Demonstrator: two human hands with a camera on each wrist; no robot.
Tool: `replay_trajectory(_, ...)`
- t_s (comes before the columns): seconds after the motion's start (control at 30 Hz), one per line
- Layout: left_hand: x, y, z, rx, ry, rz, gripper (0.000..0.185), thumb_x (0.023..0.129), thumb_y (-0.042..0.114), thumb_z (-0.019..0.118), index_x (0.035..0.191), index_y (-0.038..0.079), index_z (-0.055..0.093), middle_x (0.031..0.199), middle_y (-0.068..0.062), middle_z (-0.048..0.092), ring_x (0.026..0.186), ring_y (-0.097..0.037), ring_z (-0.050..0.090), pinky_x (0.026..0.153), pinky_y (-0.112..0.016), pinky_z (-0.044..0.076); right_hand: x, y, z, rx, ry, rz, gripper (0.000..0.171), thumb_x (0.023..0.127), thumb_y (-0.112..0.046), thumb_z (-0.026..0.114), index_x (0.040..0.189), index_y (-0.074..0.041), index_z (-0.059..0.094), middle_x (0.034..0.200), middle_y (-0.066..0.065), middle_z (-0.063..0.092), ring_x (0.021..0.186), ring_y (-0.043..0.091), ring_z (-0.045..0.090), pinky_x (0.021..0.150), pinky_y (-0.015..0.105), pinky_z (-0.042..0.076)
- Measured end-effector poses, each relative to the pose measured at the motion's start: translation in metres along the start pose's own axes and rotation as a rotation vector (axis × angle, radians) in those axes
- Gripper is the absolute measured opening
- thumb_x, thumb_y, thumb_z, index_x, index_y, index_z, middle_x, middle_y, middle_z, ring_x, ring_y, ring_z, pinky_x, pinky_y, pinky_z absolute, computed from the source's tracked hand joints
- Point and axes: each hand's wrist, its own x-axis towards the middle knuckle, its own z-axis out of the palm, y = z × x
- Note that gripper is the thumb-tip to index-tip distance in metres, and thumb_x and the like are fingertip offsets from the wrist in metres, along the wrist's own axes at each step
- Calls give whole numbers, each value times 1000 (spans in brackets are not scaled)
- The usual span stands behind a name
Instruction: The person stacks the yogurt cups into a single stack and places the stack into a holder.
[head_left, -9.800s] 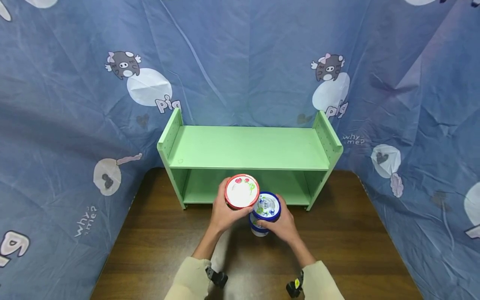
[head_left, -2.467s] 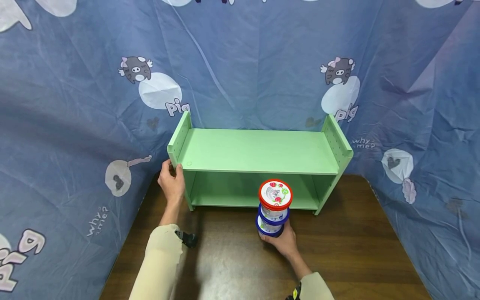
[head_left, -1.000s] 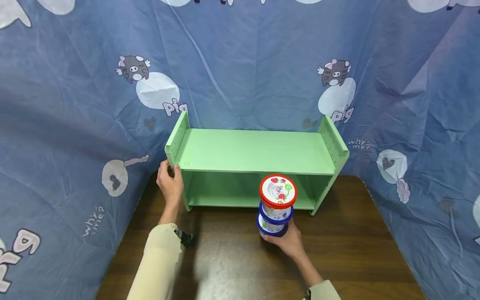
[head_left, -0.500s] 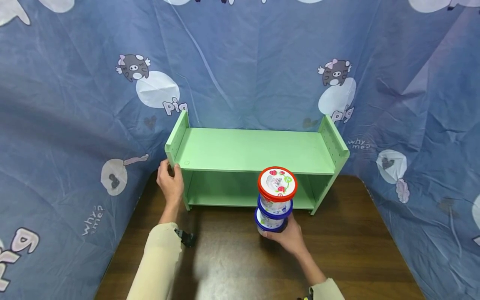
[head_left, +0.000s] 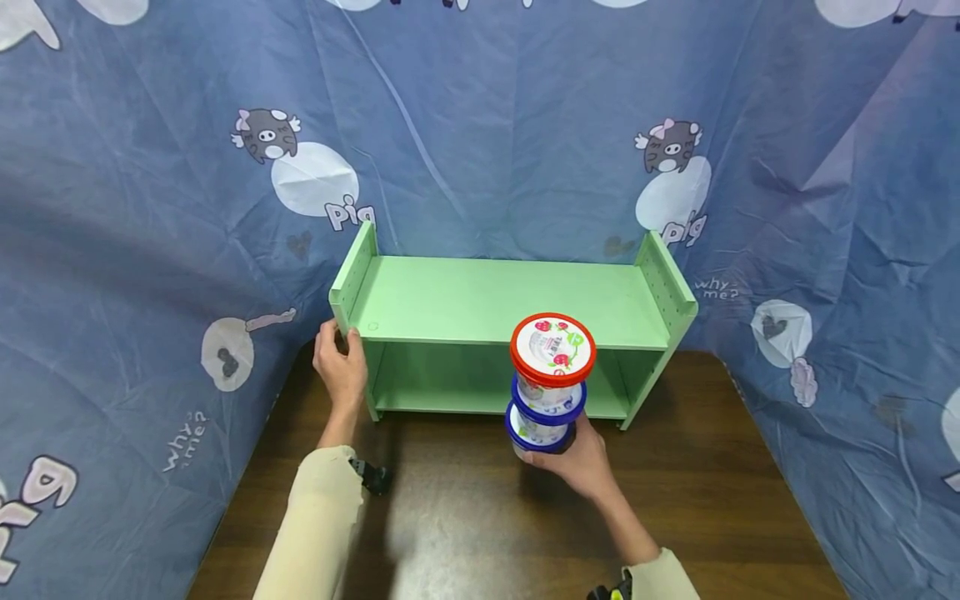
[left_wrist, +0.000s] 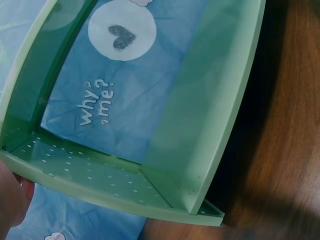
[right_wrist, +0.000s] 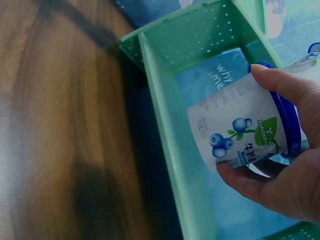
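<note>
My right hand (head_left: 564,454) grips the bottom tub of a stack held in the air in front of the green shelf (head_left: 480,300). The stack has a red-lidded strawberry tub (head_left: 552,350) on top of two blue-lidded tubs (head_left: 542,417). The red lid stands level with the shelf's top board. In the right wrist view my fingers (right_wrist: 280,85) and thumb curl round the blueberry tub (right_wrist: 235,135). My left hand (head_left: 341,350) holds the shelf's left side panel, thumb on its front edge. Only a bit of that hand (left_wrist: 10,200) shows in the left wrist view.
The two-tier shelf (left_wrist: 200,125) stands at the back of a dark wooden table (head_left: 465,517), both boards bare. Blue cloth printed with pigs (head_left: 150,208) walls in the table behind and on both sides. Bare tabletop lies in front of the shelf.
My right hand has lifted the stack of tubs upward, from near the table to the height of the top board. My left hand has stayed on the side panel.
</note>
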Motion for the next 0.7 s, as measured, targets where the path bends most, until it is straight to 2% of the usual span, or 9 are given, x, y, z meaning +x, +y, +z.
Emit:
replay_trajectory(0.3, 0, -2, 1, -3, 17, 14, 22, 87, 4, 60, 108, -4, 63, 102, -27, 62, 97, -37, 56, 84, -39, 41, 4, -23, -12, 1, -37, 5, 105, 60, -34, 91, 144, -10, 34, 137, 19, 55, 126, 36, 55, 104, 54, 44)
replay_trajectory(0.5, 0, -2, 1, -2, 17, 19, 23, 88, 4, 59, 108, -4, 63, 102, -26, 62, 97, -37, 56, 86, -47, 42, 8, -39, -20, -3, -49, 4, 104, 61, -34, 91, 145, -10, 33, 137, 19, 55, 127, 36, 54, 104, 54, 43)
replay_trajectory(0.7, 0, -2, 0, -8, 12, 14, 23, 88, 6, 59, 108, -3, 62, 102, -26, 61, 96, -35, 55, 86, -47, 42, 12, -57, -27, -10, -76, -3, 103, 62, -35, 90, 144, -9, 34, 138, 18, 54, 126, 37, 54, 103, 54, 44)
